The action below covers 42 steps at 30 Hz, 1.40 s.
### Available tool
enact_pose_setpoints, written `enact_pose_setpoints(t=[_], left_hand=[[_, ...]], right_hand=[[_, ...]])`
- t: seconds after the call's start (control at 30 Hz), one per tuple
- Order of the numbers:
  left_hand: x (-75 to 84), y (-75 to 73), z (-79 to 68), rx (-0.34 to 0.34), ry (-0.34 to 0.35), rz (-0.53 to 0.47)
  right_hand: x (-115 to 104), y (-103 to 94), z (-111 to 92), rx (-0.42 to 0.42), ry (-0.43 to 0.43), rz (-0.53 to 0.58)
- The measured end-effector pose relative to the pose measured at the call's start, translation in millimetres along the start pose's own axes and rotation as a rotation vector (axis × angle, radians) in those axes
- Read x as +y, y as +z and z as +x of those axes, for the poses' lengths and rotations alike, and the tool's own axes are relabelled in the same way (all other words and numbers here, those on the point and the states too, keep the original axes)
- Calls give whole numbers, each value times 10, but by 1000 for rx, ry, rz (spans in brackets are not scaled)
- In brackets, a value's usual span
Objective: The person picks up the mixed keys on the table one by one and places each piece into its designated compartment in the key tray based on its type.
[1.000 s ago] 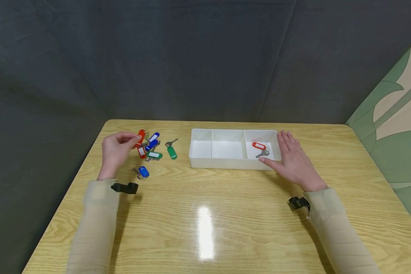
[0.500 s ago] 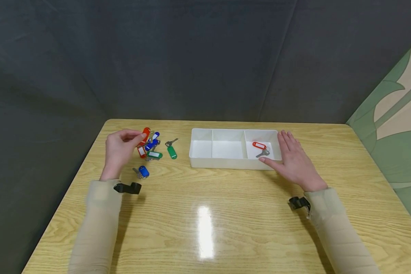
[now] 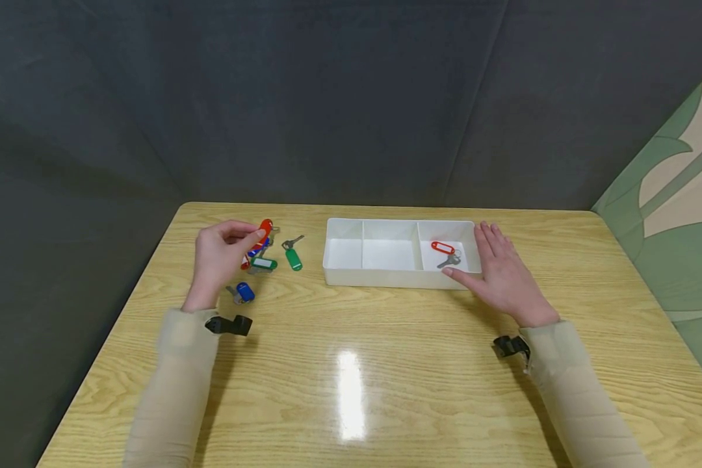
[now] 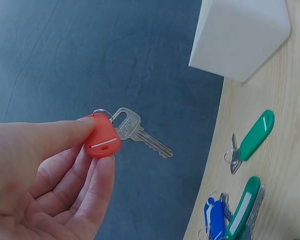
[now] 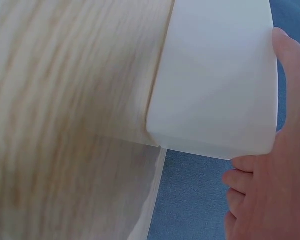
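My left hand (image 3: 219, 257) pinches a red key tag (image 4: 104, 139) between thumb and fingertips. A silver key (image 4: 140, 132) dangles from its ring. Below and around that hand lie other tagged keys: a green key tag (image 3: 264, 263) beside partly covered blue and red ones, a second green key tag (image 3: 294, 260) to the right, and a blue key tag (image 3: 246, 292) nearer the front. My right hand (image 3: 506, 279) rests at the right end of a white divided tray (image 3: 386, 279), fingers stretched along the end wall, thumb on the front rim.
Inside the tray's right compartment lies a red key tag (image 3: 442, 247) with its key (image 3: 449, 260). The wooden table (image 3: 304, 364) ends at a dark curtain (image 3: 327, 104) behind. A green and beige patterned surface (image 3: 684, 214) stands at the right.
My left hand has moved right over the pile, carrying the pinched red key tag with it. The right hand and the tray have stayed in place.
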<state>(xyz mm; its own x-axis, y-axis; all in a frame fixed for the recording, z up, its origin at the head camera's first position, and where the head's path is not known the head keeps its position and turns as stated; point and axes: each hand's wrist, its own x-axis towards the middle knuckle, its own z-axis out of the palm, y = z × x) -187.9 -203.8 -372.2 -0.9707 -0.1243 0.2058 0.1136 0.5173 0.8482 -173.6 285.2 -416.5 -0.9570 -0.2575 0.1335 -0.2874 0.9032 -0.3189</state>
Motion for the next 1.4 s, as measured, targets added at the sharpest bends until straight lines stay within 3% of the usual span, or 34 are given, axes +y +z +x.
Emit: enact_pose_setpoints(t=[0.53,0.87,1.4], left_hand=[[157,156,-82,-40,77,-61],[297,247,-135,-53,97,-93],[481,445,-185,-136,86,-140]], right_hand=[[2,9,0,5,-8,2],[18,14,3,8,-10,-5],[25,22,-5,21,-14,-6]])
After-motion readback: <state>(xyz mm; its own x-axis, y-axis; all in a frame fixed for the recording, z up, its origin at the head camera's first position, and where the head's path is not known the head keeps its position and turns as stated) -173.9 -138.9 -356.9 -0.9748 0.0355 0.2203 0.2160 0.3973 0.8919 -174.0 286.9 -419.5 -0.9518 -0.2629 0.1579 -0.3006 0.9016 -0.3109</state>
